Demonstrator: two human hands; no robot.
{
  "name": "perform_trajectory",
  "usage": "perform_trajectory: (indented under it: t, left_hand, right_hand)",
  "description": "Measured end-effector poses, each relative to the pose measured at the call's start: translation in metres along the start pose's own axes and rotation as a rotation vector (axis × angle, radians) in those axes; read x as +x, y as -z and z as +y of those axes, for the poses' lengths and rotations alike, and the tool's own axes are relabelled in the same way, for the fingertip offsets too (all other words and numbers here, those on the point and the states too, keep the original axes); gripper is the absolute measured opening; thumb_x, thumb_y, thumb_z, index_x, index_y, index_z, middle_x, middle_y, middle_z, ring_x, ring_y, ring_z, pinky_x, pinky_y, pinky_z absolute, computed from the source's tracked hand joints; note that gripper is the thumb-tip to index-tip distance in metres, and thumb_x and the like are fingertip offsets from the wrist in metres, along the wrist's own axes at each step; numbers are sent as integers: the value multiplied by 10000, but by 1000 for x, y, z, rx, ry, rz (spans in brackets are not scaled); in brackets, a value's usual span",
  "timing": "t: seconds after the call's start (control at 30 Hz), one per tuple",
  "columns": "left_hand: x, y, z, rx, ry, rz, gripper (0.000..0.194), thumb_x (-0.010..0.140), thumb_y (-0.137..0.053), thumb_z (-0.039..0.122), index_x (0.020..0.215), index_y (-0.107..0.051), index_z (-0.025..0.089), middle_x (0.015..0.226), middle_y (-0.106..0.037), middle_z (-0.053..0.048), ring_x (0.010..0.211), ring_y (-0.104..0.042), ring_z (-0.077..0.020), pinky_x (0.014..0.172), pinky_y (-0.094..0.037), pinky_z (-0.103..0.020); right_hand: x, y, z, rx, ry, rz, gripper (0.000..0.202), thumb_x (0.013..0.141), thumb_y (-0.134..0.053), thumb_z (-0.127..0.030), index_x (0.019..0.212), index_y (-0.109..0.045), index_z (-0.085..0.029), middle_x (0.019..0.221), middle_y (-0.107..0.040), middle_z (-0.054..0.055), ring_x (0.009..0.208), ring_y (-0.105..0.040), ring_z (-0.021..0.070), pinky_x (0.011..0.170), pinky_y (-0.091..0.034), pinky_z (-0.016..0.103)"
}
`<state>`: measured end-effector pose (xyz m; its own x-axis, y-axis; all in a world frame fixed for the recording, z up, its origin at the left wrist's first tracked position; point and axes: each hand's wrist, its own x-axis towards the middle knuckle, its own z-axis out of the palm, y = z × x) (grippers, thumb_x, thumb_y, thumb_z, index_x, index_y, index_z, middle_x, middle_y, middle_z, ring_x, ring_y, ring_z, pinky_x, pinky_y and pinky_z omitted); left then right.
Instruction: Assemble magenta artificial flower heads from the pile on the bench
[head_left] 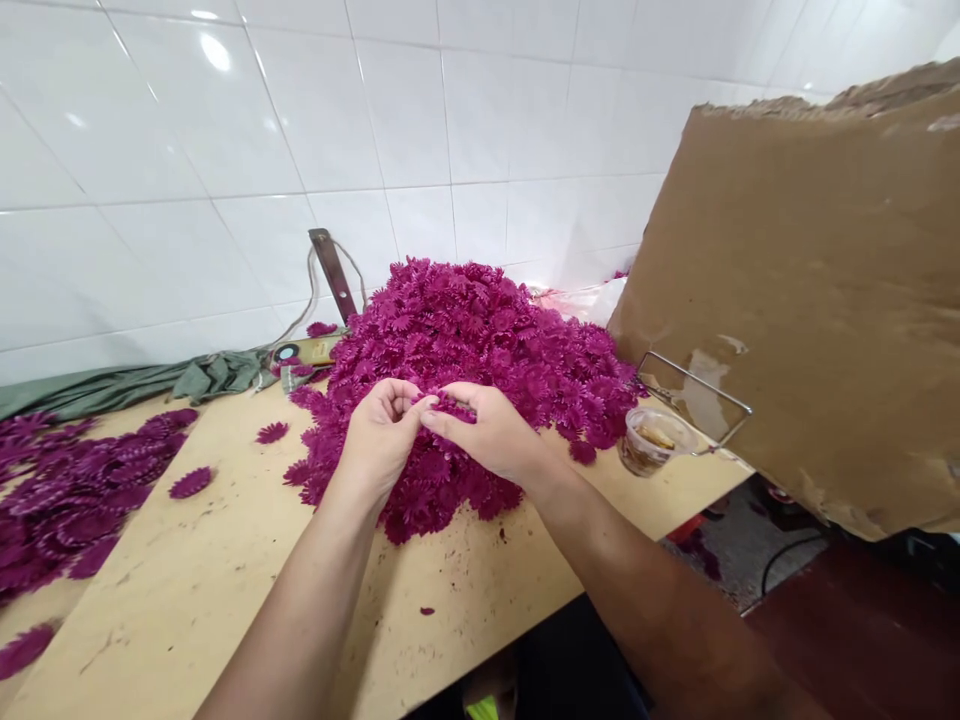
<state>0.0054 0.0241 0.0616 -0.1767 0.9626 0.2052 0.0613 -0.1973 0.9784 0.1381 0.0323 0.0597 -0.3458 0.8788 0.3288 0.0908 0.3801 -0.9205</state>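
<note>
A large heap of magenta flower-shaped pieces rises against the wall in the middle of the table. In front of it, my left hand and my right hand meet at the fingertips. Between the fingers of my right hand is a magenta flower piece, partly covered by the thumb. My left hand is closed, its thumb and fingertips pinched at the left edge of that piece. Single flower pieces lie on the wood to the left of the heap.
More magenta pieces spread at the far left beside a green cloth. A plastic cup and a wire frame stand at the right, by a big cardboard sheet. White tiles close off the back.
</note>
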Motion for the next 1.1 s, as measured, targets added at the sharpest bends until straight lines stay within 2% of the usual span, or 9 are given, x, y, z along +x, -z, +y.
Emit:
perform_trajectory:
  t: [0.13,0.3,0.4,0.5,0.57,0.67,0.77,0.97,1.1]
  left_hand:
    - [-1,-2,-4,-36,-6,26,341,535,-681,416,665,-480,173,560,-445,61,526,-384,-66,515,-335,-205]
    - [-3,-4,-5,-20,2,-6,356,568,-647,423,781,-506,175,607,-492,44,553,-431,-80,541,-362,-216]
    - [-5,-2,-5,22,6,-64,432,560,-656,433,881,-536,169,645,-542,27,592,-488,-100,581,-399,-236]
    - [-6,7,-10,55,81,-63,517,505,-696,449,916,-578,158,643,-573,17,608,-524,-119,599,-424,-256]
    - [-6,14,-14,44,155,-42,552,445,-738,447,897,-598,162,646,-606,4,618,-547,-135,598,-436,-267]
    - [-5,21,-19,7,188,-15,508,390,-773,446,782,-614,166,660,-640,-15,609,-555,-143,575,-435,-267]
    - [-5,22,-20,24,153,4,432,418,-747,495,638,-589,158,583,-588,9,527,-486,-109,500,-377,-236]
    - [-7,19,-20,77,98,44,453,523,-642,592,524,-455,179,456,-396,70,427,-313,-69,432,-254,-220]
    - [-4,15,-19,20,87,29,508,490,-638,644,517,-417,188,458,-388,68,448,-320,-70,452,-267,-224]
  right_hand:
    - [7,-6,3,17,20,4,208,745,-539,-295,591,-513,-157,576,-452,-37,563,-405,85,570,-343,245]
    - [17,-12,11,-122,11,124,347,753,-504,-297,466,-343,-184,491,-298,-47,507,-289,83,523,-252,257]
    - [27,-9,17,-296,-5,259,340,764,-491,-301,468,-364,-190,483,-372,-30,519,-335,100,547,-272,264]
    - [37,8,22,-437,-75,435,285,778,-480,-294,510,-461,-199,543,-497,9,584,-429,137,615,-327,279]
    - [41,22,22,-475,-97,468,234,781,-488,-296,573,-536,-200,630,-574,36,661,-497,167,685,-361,301]
    - [43,33,21,-446,-109,357,148,728,-582,-328,734,-618,-184,827,-643,73,800,-560,204,777,-386,330]
    - [40,30,21,-399,-152,234,263,655,-661,-382,809,-639,-170,913,-649,87,860,-576,215,811,-402,342]
    - [22,8,14,-300,-125,115,285,650,-663,-390,818,-656,-160,898,-658,84,850,-588,198,797,-427,339]
    - [22,-12,7,-131,-36,-64,274,641,-674,-294,885,-654,-171,936,-660,59,865,-585,178,802,-422,313]
